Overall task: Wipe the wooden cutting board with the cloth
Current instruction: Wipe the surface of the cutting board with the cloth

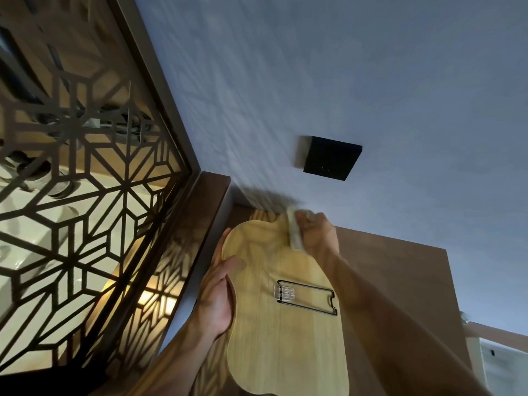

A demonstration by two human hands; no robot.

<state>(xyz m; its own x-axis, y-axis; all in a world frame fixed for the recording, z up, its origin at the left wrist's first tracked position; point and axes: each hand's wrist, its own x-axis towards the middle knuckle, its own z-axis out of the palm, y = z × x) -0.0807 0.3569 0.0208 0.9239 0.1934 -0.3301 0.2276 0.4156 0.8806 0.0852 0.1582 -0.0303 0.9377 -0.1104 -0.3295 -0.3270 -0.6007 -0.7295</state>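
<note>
A pale wooden cutting board (274, 324) with a curvy outline is held up in front of me, its flat face toward the camera. A black wire stand (307, 297) with a clear plastic clip is fixed on that face. My left hand (218, 295) grips the board's left edge, thumb on the face and fingers behind. My right hand (317, 234) presses a small folded light cloth (294, 231) against the board's upper right part. The cloth and right hand are blurred.
A dark wooden lattice screen (85, 210) with warm light behind it fills the left. A grey-blue wall (343, 81) carries a black square plate (331, 158). A brown wooden panel (400, 281) lies behind the board, and a white fixture (503, 358) is at the right edge.
</note>
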